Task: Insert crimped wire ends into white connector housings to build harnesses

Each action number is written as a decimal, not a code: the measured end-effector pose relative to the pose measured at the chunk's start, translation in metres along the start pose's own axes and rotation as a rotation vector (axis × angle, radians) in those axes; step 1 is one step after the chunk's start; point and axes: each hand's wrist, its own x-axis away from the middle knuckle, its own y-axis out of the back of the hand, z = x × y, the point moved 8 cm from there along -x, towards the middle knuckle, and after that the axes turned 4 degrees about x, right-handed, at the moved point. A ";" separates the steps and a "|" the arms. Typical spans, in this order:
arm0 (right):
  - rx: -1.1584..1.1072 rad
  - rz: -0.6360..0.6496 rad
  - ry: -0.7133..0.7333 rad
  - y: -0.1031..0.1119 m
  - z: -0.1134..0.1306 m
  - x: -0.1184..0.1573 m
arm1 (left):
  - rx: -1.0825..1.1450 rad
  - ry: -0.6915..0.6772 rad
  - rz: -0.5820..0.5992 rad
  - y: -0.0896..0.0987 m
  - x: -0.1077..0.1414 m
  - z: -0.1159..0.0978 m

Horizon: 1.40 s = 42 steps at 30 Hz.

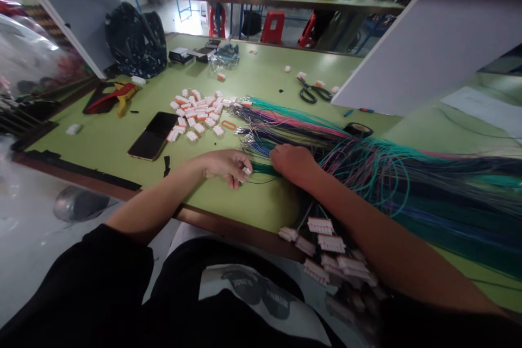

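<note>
My left hand [229,167] is closed at the near side of the table, pinching a small white connector housing [247,171] between thumb and fingers. Just right of it, my right hand [294,164] lies palm down with its fingers curled onto the wires; its fingertips are partly hidden. Dark green wires [263,168] run between the two hands. Bundles of blue, black, pink [310,123] and teal wires fan out beyond, with metal terminals [246,136] at their left ends. A heap of white and orange connector housings [198,111] lies past my left hand.
A phone [153,136], scissors [314,91], black tape [359,129] and a red-yellow tool [112,99] lie around. Wired connectors [332,243] hang over the front edge by my right forearm. A white panel [420,32] slants at right. People are at a far bench.
</note>
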 end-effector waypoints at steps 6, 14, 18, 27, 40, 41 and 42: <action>-0.764 -0.203 -0.112 0.001 -0.043 0.003 | 0.117 -0.116 -0.109 0.008 0.003 -0.010; -1.325 -0.087 0.195 0.019 0.008 0.011 | 0.297 -0.152 -0.058 0.002 0.001 -0.015; -1.151 -0.320 0.092 0.026 0.003 0.010 | 0.337 -0.162 -0.035 -0.001 -0.001 -0.014; -1.125 -0.536 0.050 0.043 -0.004 0.026 | 0.372 -0.219 -0.071 0.001 0.000 -0.018; -0.879 -0.528 -0.044 0.044 -0.003 0.029 | 0.405 -0.256 -0.075 0.001 0.002 -0.021; -0.866 -0.532 -0.045 0.044 -0.003 0.029 | 0.401 -0.257 -0.076 0.001 0.002 -0.022; -0.850 -0.539 -0.046 0.045 -0.003 0.029 | 0.397 -0.256 -0.078 0.001 0.002 -0.021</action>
